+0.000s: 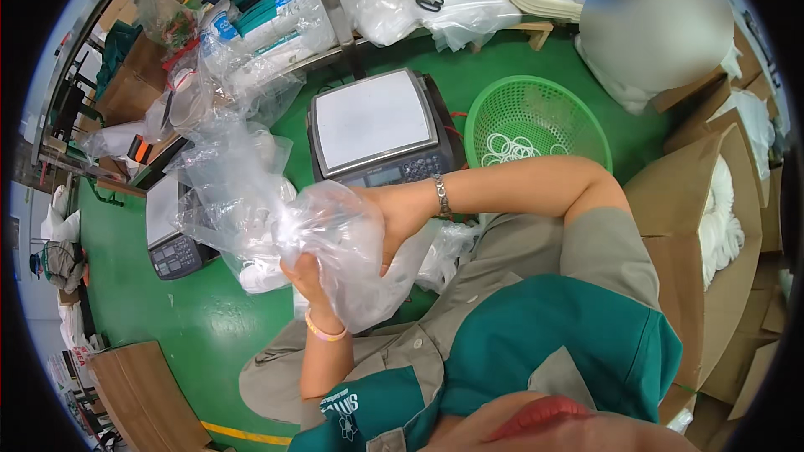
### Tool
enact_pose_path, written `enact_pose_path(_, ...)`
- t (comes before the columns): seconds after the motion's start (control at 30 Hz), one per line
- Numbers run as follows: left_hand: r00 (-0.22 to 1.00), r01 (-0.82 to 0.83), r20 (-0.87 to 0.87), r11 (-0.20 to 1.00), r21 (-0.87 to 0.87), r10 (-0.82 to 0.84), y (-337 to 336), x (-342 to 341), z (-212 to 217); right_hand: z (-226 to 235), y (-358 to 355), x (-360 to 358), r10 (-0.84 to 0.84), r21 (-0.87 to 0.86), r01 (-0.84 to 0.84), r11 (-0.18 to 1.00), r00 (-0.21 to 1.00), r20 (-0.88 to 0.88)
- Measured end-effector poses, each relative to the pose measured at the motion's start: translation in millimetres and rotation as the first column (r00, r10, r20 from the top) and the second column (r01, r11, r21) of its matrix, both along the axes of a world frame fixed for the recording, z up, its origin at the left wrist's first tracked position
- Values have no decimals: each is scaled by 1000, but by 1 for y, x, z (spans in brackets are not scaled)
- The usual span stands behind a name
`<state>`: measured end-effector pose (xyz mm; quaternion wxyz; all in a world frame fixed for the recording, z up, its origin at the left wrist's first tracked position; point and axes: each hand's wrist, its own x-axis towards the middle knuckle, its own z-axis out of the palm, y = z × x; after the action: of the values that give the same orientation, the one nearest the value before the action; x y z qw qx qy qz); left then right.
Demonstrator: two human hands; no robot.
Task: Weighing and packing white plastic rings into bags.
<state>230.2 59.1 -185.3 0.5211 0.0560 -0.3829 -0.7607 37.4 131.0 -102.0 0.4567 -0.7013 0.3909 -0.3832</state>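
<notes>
- left hand [311,286]: its grip is pinching the gathered clear plastic bag [352,272].
- right hand [402,213]: its grip is closed around the same bag, partly hidden by it.
- the bag is between both hands, near the white-topped scale [371,123].

The green floor [209,318] carries one scale [373,121], another scale [167,226] and a perforated green basket [536,105].

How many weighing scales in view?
2. One scale upper centre, left of the green basket; another scale at left, partly covered by clear plastic. Others may be hidden.
</notes>
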Motion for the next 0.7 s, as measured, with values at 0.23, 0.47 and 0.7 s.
enact_pose_path(0.23, 848, -23, 473, 909, -416, 238, 43, -23, 46, -56, -2, 21, 5, -157, -45, 987, 970, -243)
enact_pose_path(0.47, 832, 467, 530, 721, -512, -163, 48, -21, 56, -76, 8, 16, -37, 10, 59, 998, 737, -675)
enact_pose_path(0.7, 180, 892, 980, 406, -198, 82, -76, 28, 79, -55, 13, 0, 593, 567, -174, 805, 251, -765)
